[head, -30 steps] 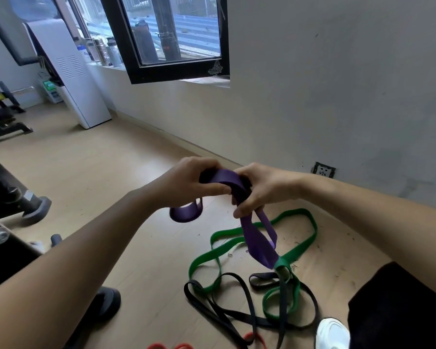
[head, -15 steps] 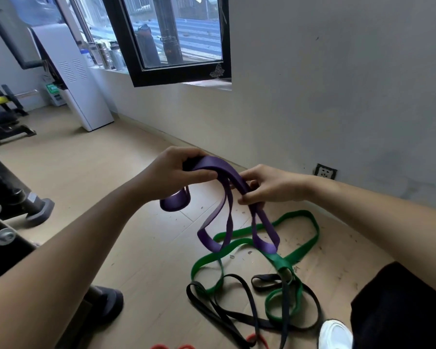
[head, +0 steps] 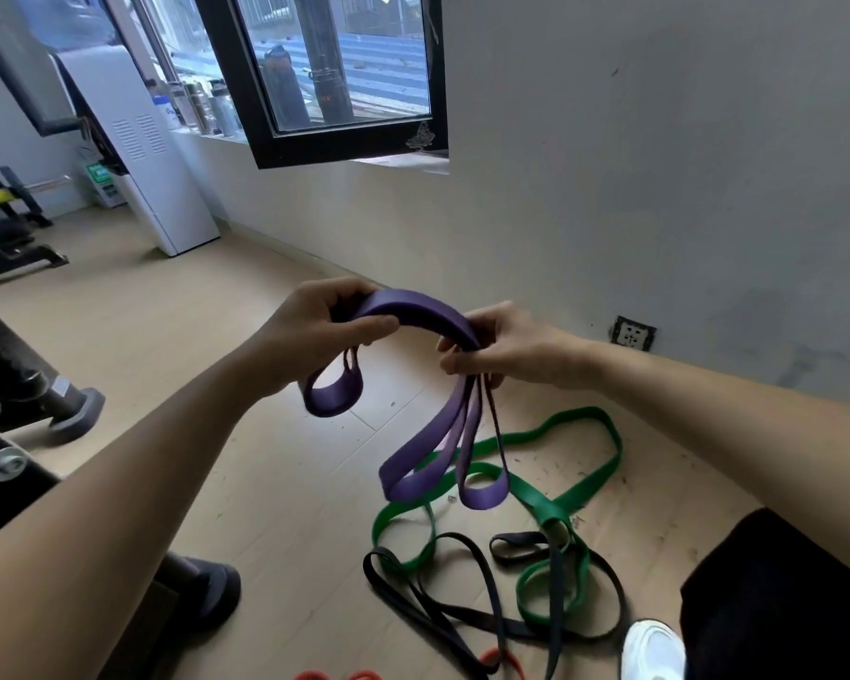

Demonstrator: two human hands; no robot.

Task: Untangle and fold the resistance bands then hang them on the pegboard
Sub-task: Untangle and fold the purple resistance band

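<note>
Currently I read the left hand (head: 315, 331) as closed round one end of the purple band (head: 413, 306): thumb along the near face, fingers curled over the top. The right hand (head: 506, 350) pinches the same band farther along, with its fingertips pressing several layers together.

Between the two grips the band forms a low arch. Its long axis runs roughly left to right across the view, and it is held in the air above the floor (head: 168, 336).

- From the left grip a short loop hangs down.
- From the right grip two longer loops hang down and slightly leftward, closed ends pointing at the floor.
- These lower loops are blurred, so I cannot count the layers.

Below the right hand, a green band (head: 543, 507) lies on the floor in open curves. The purple loops overlap it in view, and I cannot tell whether they touch.

A black band (head: 554, 606) is laced through the green one nearer the camera. A red band (head: 496, 658) shows at the bottom edge, touching the black strands, and a white shoe (head: 651, 650) sits just beside the pile at lower right.

Beyond the pile, the wall (head: 658, 188) carries a socket (head: 634, 332) near the floor and a window (head: 344, 90) higher up.
</note>
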